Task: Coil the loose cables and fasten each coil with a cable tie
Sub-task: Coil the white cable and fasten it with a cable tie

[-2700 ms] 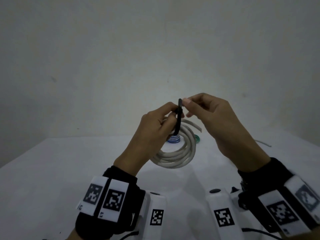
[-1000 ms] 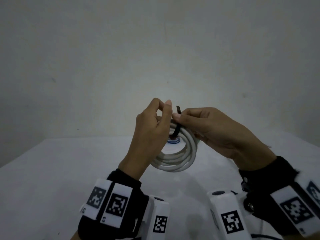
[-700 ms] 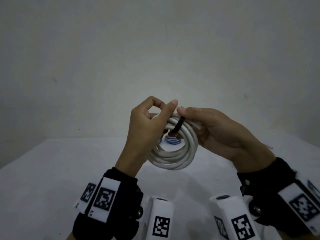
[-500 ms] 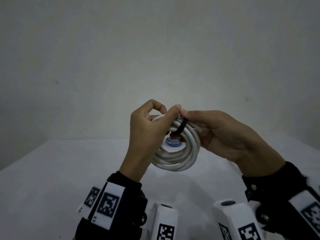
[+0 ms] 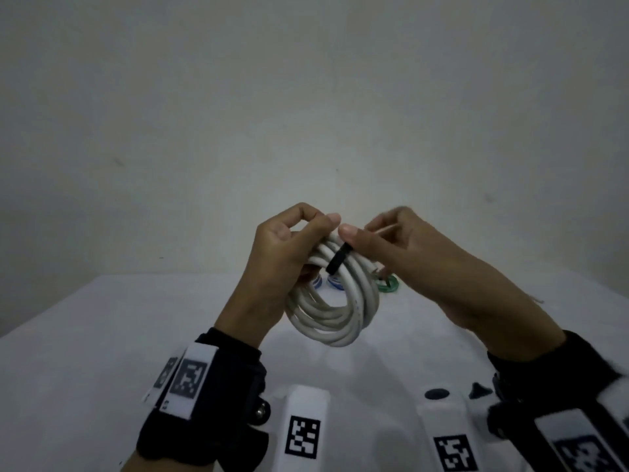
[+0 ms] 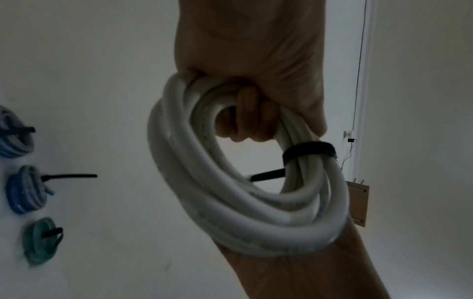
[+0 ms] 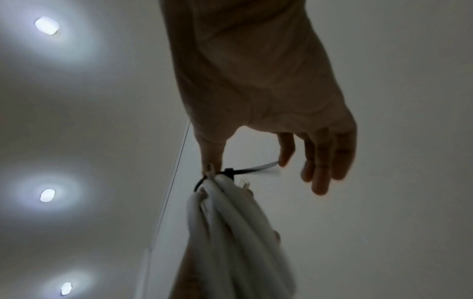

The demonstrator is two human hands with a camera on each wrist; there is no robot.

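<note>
Gripped in left hand (image 5: 272, 260) mid-frame: white cable coil (image 5: 335, 301), black cable tie (image 5: 337, 262) round it; right hand (image 5: 401, 253) loose, thumb on tie. Below, white table (image 5: 102, 335); beyond, bare grey wall (image 5: 306, 97)

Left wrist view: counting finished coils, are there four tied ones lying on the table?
No, three: two blue coils and one green coil.

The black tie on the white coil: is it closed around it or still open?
Closed. The tie forms a full loop around the coil, its tail sticking out sideways. Whether it is fully tight, cannot tell.
</note>
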